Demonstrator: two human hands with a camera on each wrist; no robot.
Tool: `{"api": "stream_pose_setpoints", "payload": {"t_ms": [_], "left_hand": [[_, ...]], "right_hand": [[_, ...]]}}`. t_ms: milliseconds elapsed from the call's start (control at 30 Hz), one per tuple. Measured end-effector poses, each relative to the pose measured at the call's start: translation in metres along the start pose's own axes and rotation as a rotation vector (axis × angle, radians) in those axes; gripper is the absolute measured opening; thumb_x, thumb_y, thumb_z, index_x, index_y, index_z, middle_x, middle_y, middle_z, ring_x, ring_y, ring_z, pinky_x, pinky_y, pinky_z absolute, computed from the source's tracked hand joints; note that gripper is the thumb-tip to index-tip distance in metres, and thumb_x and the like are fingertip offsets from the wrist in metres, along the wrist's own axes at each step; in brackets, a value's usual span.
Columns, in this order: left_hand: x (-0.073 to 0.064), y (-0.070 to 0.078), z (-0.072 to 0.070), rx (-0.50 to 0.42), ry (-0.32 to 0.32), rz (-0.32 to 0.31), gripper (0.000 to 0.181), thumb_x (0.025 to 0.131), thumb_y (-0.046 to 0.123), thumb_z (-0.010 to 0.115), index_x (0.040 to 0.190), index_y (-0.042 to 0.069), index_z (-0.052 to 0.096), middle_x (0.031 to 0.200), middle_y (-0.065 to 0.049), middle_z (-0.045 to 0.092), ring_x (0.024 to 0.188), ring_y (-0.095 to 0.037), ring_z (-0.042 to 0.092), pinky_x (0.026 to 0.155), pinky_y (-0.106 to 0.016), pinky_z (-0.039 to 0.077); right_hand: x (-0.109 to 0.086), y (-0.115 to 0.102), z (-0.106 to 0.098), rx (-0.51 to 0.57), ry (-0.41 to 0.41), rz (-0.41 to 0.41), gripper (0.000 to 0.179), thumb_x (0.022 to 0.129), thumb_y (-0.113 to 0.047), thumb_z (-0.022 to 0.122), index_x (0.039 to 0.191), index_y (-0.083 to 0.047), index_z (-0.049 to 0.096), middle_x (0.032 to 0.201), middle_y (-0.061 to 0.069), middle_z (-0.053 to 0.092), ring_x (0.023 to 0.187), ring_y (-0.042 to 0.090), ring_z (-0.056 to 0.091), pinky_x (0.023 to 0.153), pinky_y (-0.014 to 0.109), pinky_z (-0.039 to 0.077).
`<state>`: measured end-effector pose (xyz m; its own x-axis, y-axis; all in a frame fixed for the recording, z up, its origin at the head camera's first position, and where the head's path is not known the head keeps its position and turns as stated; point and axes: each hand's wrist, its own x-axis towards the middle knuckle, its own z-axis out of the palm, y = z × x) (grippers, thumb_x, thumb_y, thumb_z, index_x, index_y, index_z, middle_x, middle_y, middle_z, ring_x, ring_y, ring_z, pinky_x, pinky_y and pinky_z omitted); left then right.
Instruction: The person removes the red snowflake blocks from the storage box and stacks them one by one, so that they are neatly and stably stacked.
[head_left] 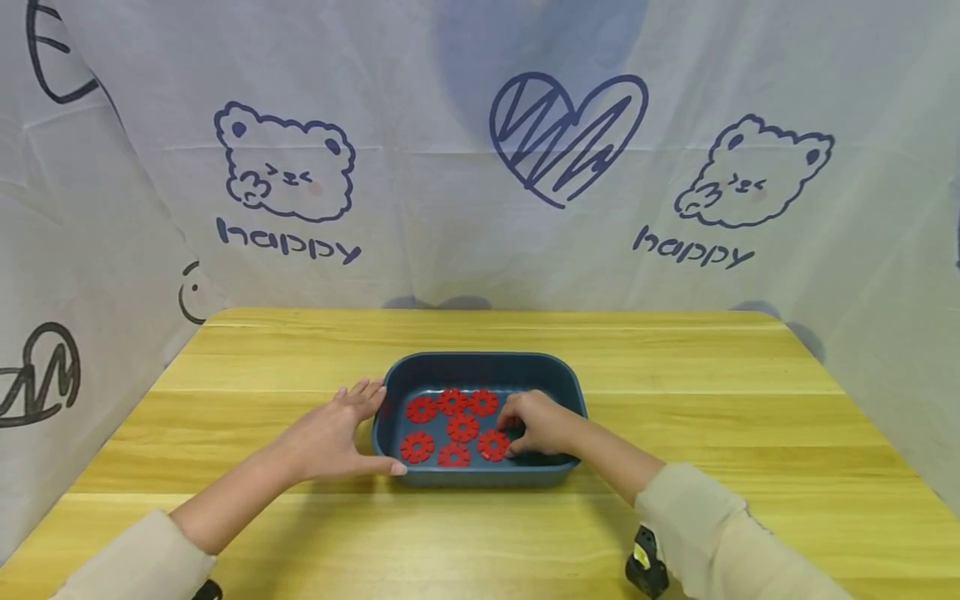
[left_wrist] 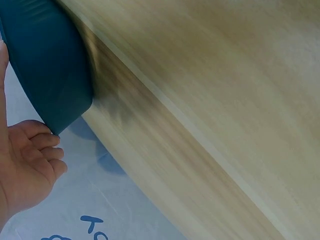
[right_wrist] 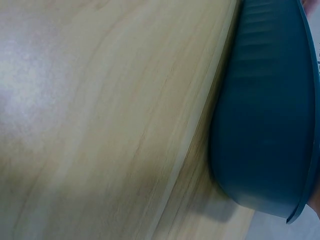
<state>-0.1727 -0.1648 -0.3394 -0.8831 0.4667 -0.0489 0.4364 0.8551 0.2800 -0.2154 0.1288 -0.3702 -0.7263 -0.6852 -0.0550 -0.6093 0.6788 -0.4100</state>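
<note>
A dark blue rectangular basin point(head_left: 487, 477) holds several red notched discs point(head_left: 462, 427), lying flat and apart or nearly edge to edge on its bottom. My left hand point(head_left: 330, 437) rests against the basin's left end, thumb stretched along the front rim and fingers at the left rim. In the left wrist view, its fingertips point(left_wrist: 50, 141) lie at the basin's corner. My right hand point(head_left: 542, 423) reaches inside over the right end, fingers bent and thumb down beside the rightmost red disc point(head_left: 492, 445). I cannot tell whether it pinches that disc; the basin wall point(right_wrist: 265, 110) hides it in the right wrist view.
The basin stands on a yellow wood-grain table point(head_left: 675, 375). A white cloth point(head_left: 435, 208) with blue drawings hangs behind the table and along its sides. Beige sleeves point(head_left: 720, 525) cover both forearms, and a dark wrist device point(head_left: 647, 562) sits under the right one.
</note>
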Motion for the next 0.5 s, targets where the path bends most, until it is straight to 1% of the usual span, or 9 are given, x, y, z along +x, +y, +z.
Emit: {"api": "stream_pose_setpoints", "payload": {"t_ms": [300, 500], "left_hand": [[0.0001, -0.0005, 0.001, -0.011, -0.006, -0.005, 0.103, 0.069, 0.063, 0.068, 0.138, -0.006, 0.037, 0.148, -0.026, 0.028, 0.132, -0.053, 0.025, 0.1, -0.063, 0.033], [0.0005, -0.0006, 0.0021, -0.013, -0.002, -0.004, 0.103, 0.069, 0.064, 0.068, 0.138, -0.007, 0.037, 0.147, -0.026, 0.029, 0.133, -0.052, 0.025, 0.1, -0.063, 0.033]], "right_hand": [[0.0004, -0.0008, 0.0024, -0.033, 0.011, -0.007, 0.021, 0.074, -0.013, 0.077, 0.091, -0.003, 0.07, 0.088, 0.003, 0.063, 0.08, 0.015, 0.058, 0.073, 0.023, 0.048], [-0.0001, -0.0011, 0.003, -0.073, 0.033, -0.032, 0.017, 0.075, -0.013, 0.077, 0.086, -0.004, 0.069, 0.084, 0.002, 0.062, 0.076, 0.013, 0.057, 0.071, 0.023, 0.048]]}}
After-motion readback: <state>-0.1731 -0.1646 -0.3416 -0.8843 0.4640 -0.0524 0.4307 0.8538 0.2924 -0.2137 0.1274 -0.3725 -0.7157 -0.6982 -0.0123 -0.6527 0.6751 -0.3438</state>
